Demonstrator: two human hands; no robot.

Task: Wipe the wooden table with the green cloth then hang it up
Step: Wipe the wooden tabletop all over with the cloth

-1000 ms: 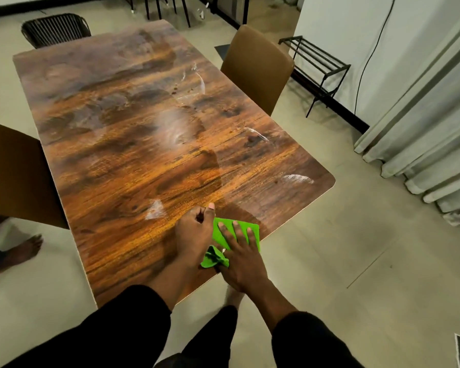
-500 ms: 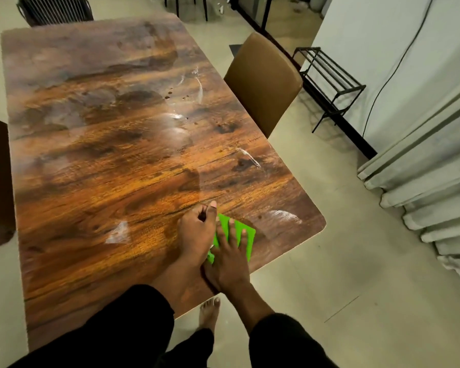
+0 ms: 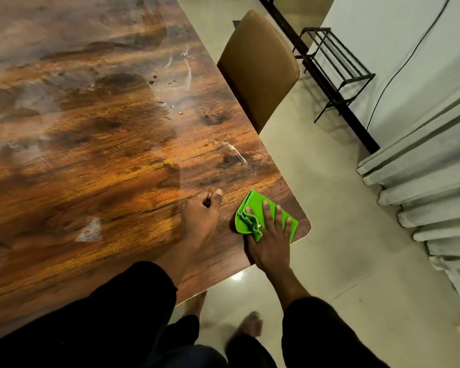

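The green cloth (image 3: 252, 208) lies on the wooden table (image 3: 96, 144) at its near right corner. My right hand (image 3: 270, 235) presses flat on the cloth with fingers spread, and part of the cloth bunches up by my thumb. My left hand (image 3: 201, 216) rests on the table just left of the cloth as a loose fist, thumb forward, holding nothing. Wet streaks and droplets shine on the table surface farther out.
A tan padded chair (image 3: 260, 67) stands at the table's right side. A black metal rack (image 3: 335, 73) sits by the white wall beyond it. Pale curtains (image 3: 422, 181) hang at the right. My bare feet (image 3: 250, 325) are on the tiled floor below the table edge.
My right hand has slid the green cloth to the right, toward the table's corner, away from my left hand. The view has moved closer and to the right.
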